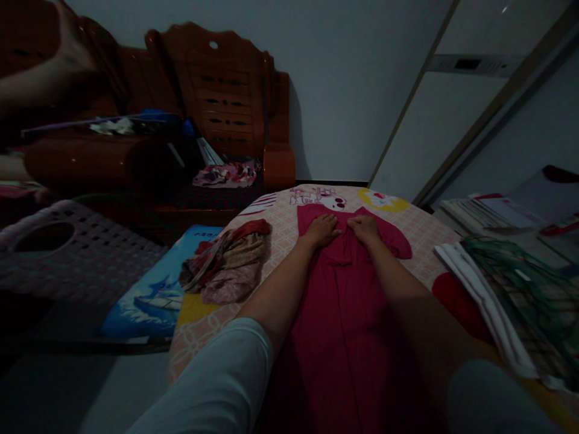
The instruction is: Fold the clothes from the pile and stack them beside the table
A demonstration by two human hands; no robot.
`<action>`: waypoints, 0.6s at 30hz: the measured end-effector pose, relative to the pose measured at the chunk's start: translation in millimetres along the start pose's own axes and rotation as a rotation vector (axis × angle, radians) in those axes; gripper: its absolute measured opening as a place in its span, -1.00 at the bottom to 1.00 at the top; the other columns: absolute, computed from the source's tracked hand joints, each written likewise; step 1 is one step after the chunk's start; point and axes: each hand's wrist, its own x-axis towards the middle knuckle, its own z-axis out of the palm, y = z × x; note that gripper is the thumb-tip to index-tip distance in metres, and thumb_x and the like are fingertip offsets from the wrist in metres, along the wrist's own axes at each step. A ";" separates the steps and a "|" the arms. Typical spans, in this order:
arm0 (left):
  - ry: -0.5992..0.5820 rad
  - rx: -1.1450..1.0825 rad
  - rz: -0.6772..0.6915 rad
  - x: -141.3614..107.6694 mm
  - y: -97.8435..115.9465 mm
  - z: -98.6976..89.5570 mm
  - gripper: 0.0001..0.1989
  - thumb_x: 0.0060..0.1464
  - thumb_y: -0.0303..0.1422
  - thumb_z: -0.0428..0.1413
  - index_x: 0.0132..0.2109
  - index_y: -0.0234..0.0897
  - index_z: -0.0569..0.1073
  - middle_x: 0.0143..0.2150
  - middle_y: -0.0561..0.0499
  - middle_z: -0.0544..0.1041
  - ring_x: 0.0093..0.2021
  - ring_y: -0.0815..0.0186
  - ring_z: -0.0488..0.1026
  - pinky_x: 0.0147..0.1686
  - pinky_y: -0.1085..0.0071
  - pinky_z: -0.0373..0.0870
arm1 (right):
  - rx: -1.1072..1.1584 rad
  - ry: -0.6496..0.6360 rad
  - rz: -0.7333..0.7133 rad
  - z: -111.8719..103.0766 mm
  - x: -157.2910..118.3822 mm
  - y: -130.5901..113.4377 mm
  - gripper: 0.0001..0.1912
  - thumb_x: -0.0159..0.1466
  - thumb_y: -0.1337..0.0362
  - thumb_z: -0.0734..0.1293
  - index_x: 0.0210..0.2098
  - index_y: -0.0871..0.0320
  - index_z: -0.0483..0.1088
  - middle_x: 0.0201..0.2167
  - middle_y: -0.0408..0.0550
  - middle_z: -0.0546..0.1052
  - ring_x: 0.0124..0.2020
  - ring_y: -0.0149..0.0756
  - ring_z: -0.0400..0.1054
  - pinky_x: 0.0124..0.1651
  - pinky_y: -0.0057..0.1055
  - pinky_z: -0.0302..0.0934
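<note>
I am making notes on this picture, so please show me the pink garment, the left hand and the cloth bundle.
Pink garment (330,313), head view: middle of its body.
Left hand (322,230), head view: back of the hand.
Cloth bundle (236,260), head view: its middle folds.

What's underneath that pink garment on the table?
A patterned tablecloth shows around the pink garment, with a printed cartoon figure just past its far edge. Whatever lies directly beneath the garment is covered.

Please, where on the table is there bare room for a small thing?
Bare tablecloth shows between the patterned cloths and the magenta garment, and between that garment and the white folded cloth. The middle is crowded: left hand and right hand lie on the garment.
</note>
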 end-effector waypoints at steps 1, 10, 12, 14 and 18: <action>-0.002 -0.001 0.002 -0.1 0.0 0.1 -0.49 0.31 -0.18 -0.10 0.25 -0.44 0.29 0.32 -0.27 0.28 0.34 0.10 0.18 0.30 0.25 0.05 | 0.021 -0.005 0.037 0.9 1.3 -1.8 -0.81 0.18 0.30 0.31 -0.37 0.15 0.59 -0.33 -0.04 0.63 -0.20 -0.21 0.49 -0.05 -0.34 0.31; -0.037 0.043 0.017 -1.7 -0.3 0.9 -0.44 0.34 -0.11 -0.18 0.38 -0.23 0.12 0.39 -0.19 0.17 0.36 0.12 0.14 0.30 0.22 0.02 | -0.197 0.030 0.077 6.7 1.6 -12.5 -0.85 0.14 0.40 0.32 -0.39 0.22 0.56 -0.28 0.14 0.62 -0.20 -0.15 0.50 -0.09 -0.35 0.30; -0.046 0.068 0.034 -2.3 0.5 -0.5 -0.44 0.34 -0.10 -0.19 0.37 -0.21 0.17 0.38 -0.20 0.19 0.35 0.10 0.16 0.29 0.22 0.03 | -0.145 -0.001 0.028 -0.9 -3.6 -10.4 -0.84 0.14 0.38 0.32 -0.36 0.23 0.57 -0.26 0.13 0.63 -0.18 -0.12 0.50 -0.06 -0.31 0.31; -0.046 0.073 0.036 -2.7 1.4 -2.1 -0.45 0.34 -0.09 -0.18 0.36 -0.20 0.20 0.37 -0.20 0.21 0.34 0.09 0.18 0.28 0.22 0.04 | -0.048 0.018 -0.005 -14.6 -13.4 -4.9 -0.82 0.13 0.36 0.32 -0.33 0.20 0.57 -0.25 0.08 0.63 -0.18 -0.14 0.50 -0.04 -0.29 0.31; -0.051 0.044 0.019 -2.3 2.3 -4.1 -0.46 0.33 -0.09 -0.16 0.36 -0.16 0.20 0.37 -0.17 0.21 0.33 0.06 0.17 0.26 0.20 0.07 | 0.128 0.229 -0.012 -55.6 -45.8 19.6 -0.77 0.12 0.29 0.30 -0.31 0.16 0.58 -0.27 -0.03 0.64 -0.19 -0.16 0.51 -0.04 -0.27 0.32</action>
